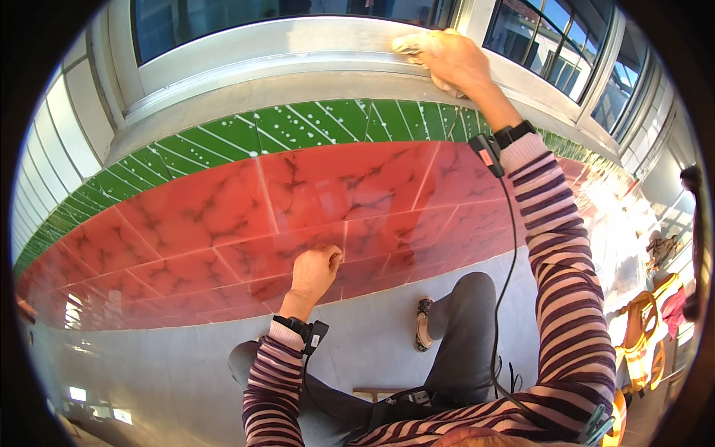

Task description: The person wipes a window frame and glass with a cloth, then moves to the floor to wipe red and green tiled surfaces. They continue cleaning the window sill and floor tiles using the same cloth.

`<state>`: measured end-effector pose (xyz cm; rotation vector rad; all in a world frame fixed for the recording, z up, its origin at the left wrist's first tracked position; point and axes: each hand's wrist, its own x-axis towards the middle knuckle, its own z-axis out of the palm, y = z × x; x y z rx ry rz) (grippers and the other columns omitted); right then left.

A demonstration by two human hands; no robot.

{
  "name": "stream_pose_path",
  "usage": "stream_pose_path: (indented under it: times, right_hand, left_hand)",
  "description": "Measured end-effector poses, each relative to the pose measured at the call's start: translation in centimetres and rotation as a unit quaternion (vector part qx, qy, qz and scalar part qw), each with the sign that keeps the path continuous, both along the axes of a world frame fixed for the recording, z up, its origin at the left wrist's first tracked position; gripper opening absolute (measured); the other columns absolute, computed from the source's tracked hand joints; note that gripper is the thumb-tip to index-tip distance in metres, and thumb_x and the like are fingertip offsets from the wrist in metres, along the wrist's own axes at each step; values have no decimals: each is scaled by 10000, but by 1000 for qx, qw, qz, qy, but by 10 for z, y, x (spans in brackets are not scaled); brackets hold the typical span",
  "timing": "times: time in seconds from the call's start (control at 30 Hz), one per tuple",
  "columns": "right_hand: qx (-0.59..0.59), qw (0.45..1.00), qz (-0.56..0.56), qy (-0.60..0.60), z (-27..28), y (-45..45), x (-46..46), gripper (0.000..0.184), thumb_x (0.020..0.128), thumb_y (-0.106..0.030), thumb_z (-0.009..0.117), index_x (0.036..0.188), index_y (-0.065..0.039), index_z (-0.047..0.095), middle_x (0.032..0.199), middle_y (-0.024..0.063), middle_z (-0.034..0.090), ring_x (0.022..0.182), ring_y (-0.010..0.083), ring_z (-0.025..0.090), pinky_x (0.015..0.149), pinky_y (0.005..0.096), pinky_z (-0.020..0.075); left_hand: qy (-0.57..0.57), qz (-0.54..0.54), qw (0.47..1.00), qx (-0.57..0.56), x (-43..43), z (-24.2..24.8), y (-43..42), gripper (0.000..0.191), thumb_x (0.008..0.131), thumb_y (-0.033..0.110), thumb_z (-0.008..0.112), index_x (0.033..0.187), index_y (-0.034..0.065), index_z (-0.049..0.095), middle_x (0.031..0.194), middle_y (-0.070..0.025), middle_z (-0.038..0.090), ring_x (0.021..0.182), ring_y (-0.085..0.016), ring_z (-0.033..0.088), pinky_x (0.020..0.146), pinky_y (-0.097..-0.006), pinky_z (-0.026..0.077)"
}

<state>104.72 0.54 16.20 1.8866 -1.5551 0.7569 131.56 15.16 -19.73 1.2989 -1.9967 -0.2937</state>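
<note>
My right hand point(458, 60) grips a pale, crumpled cloth point(412, 46), which lies against the lower rail of the aluminium window frame point(335, 34). Part of the cloth shows below my palm, near the sill point(223, 92); the rest is hidden by the hand. Lower down, my left hand point(317, 271) is curled into a loose fist before the red marbled wall tiles point(335, 190). Nothing shows in it. Dark glass point(234, 22) fills the window above the rail.
Green tiles with white streaks point(313, 122) edge the sill. A cable point(511, 251) runs from my right wrist to my waist. At the right stands a yellow chair point(642, 324) with a red cloth point(674, 313). My knees are close to the tiled wall, above a grey floor point(184, 369).
</note>
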Motion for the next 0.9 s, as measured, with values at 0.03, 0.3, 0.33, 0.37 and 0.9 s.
stream_pose_path:
  times: [0.03, 0.3, 0.33, 0.37, 0.9]
  right_hand:
    - [7, 1000, -12, -17, 2, 2, -6, 415, 796, -466, 710, 1088, -171, 713, 1045, 107, 702, 1000, 330, 674, 843, 438, 540]
    - [-38, 995, -88, 4, 7, -3, 27, 377, 779, -363, 662, 1013, -70, 694, 1021, 177, 722, 1004, 370, 681, 847, 451, 537]
    - [-35, 996, -76, 8, 7, -2, 34, 378, 783, -363, 656, 1016, -68, 696, 1024, 178, 722, 1002, 371, 681, 847, 452, 537]
    - [-34, 997, -64, 14, 11, -1, 44, 379, 787, -362, 650, 1018, -66, 697, 1027, 178, 721, 1001, 372, 681, 847, 453, 536]
    - [-24, 974, 224, 24, 11, 35, 365, 402, 777, -389, 705, 970, -37, 710, 914, 234, 729, 863, 428, 718, 791, 501, 574]
  left_hand:
    - [3, -4, 1000, 1, 1, 0, 1, 37, 849, 118, 662, 866, 90, 679, 795, -102, 670, 705, -332, 647, 626, -415, 516]
    - [15, -3, 1000, -11, 16, 5, 9, 49, 861, 131, 662, 865, 91, 690, 808, -101, 675, 736, -322, 654, 650, -421, 522]
    - [16, -5, 1000, -14, 18, 6, 11, 50, 862, 133, 663, 866, 92, 691, 812, -101, 676, 741, -322, 656, 654, -422, 525]
    - [19, -4, 1000, -13, 19, 7, 12, 51, 863, 135, 664, 867, 93, 692, 815, -102, 678, 745, -322, 658, 659, -423, 527]
    - [86, 57, 994, -27, 67, 24, 28, 56, 862, 136, 664, 877, 88, 690, 847, -131, 685, 794, -358, 663, 689, -448, 534]
